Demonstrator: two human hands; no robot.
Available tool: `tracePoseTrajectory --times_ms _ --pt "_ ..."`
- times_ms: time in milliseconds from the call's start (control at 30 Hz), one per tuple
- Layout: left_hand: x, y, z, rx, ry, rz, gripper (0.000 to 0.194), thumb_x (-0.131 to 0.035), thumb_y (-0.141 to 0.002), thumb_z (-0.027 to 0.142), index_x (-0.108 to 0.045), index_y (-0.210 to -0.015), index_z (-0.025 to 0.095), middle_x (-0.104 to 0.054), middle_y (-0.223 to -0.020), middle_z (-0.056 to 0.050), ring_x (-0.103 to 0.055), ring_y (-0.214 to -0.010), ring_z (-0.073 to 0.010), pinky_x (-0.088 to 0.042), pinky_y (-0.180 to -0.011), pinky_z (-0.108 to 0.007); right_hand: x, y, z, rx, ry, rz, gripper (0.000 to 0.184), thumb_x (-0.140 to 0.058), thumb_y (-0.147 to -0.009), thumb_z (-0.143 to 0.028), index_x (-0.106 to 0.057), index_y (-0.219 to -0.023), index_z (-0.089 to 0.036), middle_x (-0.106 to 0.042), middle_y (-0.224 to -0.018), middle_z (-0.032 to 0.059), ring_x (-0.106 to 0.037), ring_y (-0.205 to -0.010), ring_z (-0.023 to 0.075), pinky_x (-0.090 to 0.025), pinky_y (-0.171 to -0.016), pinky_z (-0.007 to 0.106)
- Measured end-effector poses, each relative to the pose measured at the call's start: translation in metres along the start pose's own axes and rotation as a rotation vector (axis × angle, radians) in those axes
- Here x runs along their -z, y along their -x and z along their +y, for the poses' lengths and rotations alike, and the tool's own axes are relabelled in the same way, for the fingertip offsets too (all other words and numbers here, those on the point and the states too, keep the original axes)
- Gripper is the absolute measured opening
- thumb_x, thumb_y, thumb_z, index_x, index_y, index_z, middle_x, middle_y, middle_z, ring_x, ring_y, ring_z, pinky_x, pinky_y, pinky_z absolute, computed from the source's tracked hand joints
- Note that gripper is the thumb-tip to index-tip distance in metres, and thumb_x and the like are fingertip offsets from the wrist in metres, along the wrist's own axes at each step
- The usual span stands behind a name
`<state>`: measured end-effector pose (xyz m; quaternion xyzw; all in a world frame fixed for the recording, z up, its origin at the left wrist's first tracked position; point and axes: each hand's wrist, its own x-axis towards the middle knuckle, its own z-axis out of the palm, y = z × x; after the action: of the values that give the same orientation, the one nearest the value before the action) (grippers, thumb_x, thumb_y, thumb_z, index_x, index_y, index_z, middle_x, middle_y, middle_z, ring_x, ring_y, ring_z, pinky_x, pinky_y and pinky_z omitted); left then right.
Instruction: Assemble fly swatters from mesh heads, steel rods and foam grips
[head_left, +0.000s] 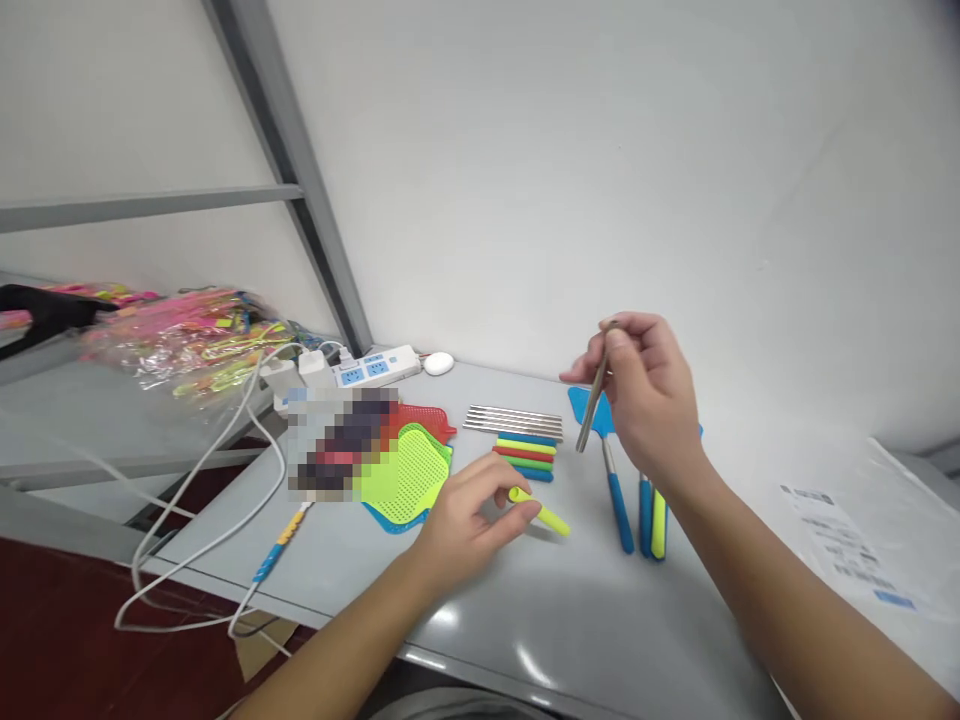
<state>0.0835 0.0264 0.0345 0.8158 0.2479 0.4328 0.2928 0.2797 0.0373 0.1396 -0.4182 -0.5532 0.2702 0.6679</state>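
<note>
One broad grey table [622, 620] carries the things set around a row of short blue, yellow, red and green plastic tubes [529, 458], the landmark for all else. Left of that row lies a fanned stack of perforated plastic swatter heads [405, 475], lime green uppermost, with red and blue at its edges. The right grip [645, 385], a bare hand, is raised beyond the row's right end, thumb pressed to fingers. The left grip [480, 510], also bare, is the nearer to the row, at its near left, thumb and fingers closed in a pinch. A blue-headed swatter with a silver stem and blue handle [615, 492] rests right of the row, and a set of slim silver metal rods [514, 423] lies just behind it.

The right grip holds a slender silver metal rod [595, 400] by its upper end; the rod slants downward and slightly left, its lower tip apart from everything, just right of the row. The left grip pinches a hollow yellow-green plastic tube [551, 518] near its mouth, in front of the row. The mouth faces up and left, so the two long axes cross rather than align, and the rod's tip sits beyond the tube, to its right.
</note>
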Motion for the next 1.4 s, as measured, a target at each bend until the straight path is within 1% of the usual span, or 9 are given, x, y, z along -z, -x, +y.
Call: tracePoseTrajectory --times_ms 33,100,133,200,400,533,767,1100,1400 --pt "-0.003 0.003 0.001 -0.031 -0.024 0.005 0.006 -0.061 -0.091 0.025 -0.060 -0.090 0.020 -0.059 -0.080 -0.001 -0.053 -0.073 -0.0128 -0.043 -0.067 -0.026 0.002 0.007 -0.007 -0.096 -0.123 0.079 0.008 -0.048 -0.094 -0.034 -0.046 -0.093 -0.026 -0.045 -0.073 -0.0061 -0.053 -0.059 0.0099 -0.048 -0.056 0.025" --pt "-0.010 0.006 0.004 -0.110 -0.095 -0.041 0.008 -0.063 -0.090 0.026 -0.059 -0.089 0.019 -0.059 -0.078 -0.001 -0.053 -0.073 -0.0135 -0.043 -0.067 -0.027 0.003 0.018 -0.018 -0.278 -0.304 0.192 0.011 -0.049 -0.091 -0.030 -0.042 -0.083 -0.025 -0.035 -0.069 -0.0069 -0.038 -0.048 0.0074 -0.033 -0.040 0.019" --pt "-0.013 0.007 0.006 -0.147 -0.135 -0.079 0.009 -0.063 -0.090 0.026 -0.059 -0.088 0.019 -0.060 -0.078 -0.001 -0.053 -0.074 -0.0141 -0.043 -0.068 -0.027 0.003 0.023 -0.022 -0.338 -0.360 0.227 0.013 -0.048 -0.089 -0.028 -0.041 -0.080 -0.024 -0.032 -0.068 -0.0069 -0.033 -0.046 0.0069 -0.027 -0.036 0.018" --pt "-0.017 0.007 0.008 -0.192 -0.206 -0.141 0.010 -0.062 -0.091 0.028 -0.059 -0.087 0.018 -0.060 -0.077 -0.002 -0.053 -0.074 -0.0147 -0.042 -0.068 -0.028 0.001 0.029 -0.028 -0.370 -0.426 0.254 0.013 -0.047 -0.089 -0.026 -0.040 -0.078 -0.024 -0.030 -0.067 -0.0068 -0.028 -0.045 0.0065 -0.021 -0.035 0.018" --pt "-0.019 0.007 0.006 -0.207 -0.327 -0.159 0.012 -0.059 -0.092 0.026 -0.057 -0.084 0.018 -0.057 -0.071 0.000 -0.047 -0.065 -0.0128 -0.036 -0.062 -0.026 -0.014 0.051 -0.036 -0.174 -0.478 0.145 0.024 -0.040 -0.097 -0.035 -0.044 -0.076 -0.024 -0.030 -0.061 -0.0070 -0.026 -0.043 0.0069 -0.021 -0.038 0.020" --pt "-0.017 0.008 0.007 -0.210 -0.360 -0.160 0.012 -0.059 -0.092 0.024 -0.055 -0.082 0.018 -0.055 -0.068 0.002 -0.044 -0.061 -0.0119 -0.034 -0.060 -0.025 -0.019 0.059 -0.032 -0.068 -0.548 0.095 0.029 -0.044 -0.097 -0.035 -0.045 -0.071 -0.022 -0.034 -0.060 -0.0064 -0.028 -0.044 0.0064 -0.022 -0.040 0.021" --pt "-0.014 0.009 0.008 -0.166 -0.375 -0.192 0.014 -0.056 -0.093 0.026 -0.054 -0.082 0.018 -0.056 -0.068 0.002 -0.046 -0.061 -0.0117 -0.035 -0.061 -0.025 -0.016 0.063 -0.033 -0.043 -0.568 0.125 0.031 -0.039 -0.099 -0.029 -0.042 -0.069 -0.022 -0.035 -0.058 -0.0062 -0.027 -0.041 0.0061 -0.021 -0.038 0.022" --pt "-0.017 0.012 0.004 -0.237 -0.358 -0.229 0.018 -0.055 -0.095 0.033 -0.054 -0.083 0.019 -0.058 -0.068 0.002 -0.050 -0.062 -0.0118 -0.035 -0.063 -0.026 -0.019 0.069 -0.034 0.005 -0.556 0.138 0.032 -0.036 -0.100 -0.030 -0.042 -0.069 -0.022 -0.038 -0.059 -0.0064 -0.027 -0.038 0.0057 -0.027 -0.041 0.025" --pt "-0.017 0.013 0.003 -0.235 -0.371 -0.207 0.019 -0.054 -0.095 0.032 -0.054 -0.080 0.019 -0.058 -0.066 0.002 -0.050 -0.060 -0.0121 -0.035 -0.059 -0.026 -0.026 0.076 -0.027 -0.050 -0.553 0.090 0.033 -0.038 -0.098 -0.028 -0.040 -0.065 -0.021 -0.038 -0.058 -0.0061 -0.030 -0.040 0.0068 -0.035 -0.043 0.026"
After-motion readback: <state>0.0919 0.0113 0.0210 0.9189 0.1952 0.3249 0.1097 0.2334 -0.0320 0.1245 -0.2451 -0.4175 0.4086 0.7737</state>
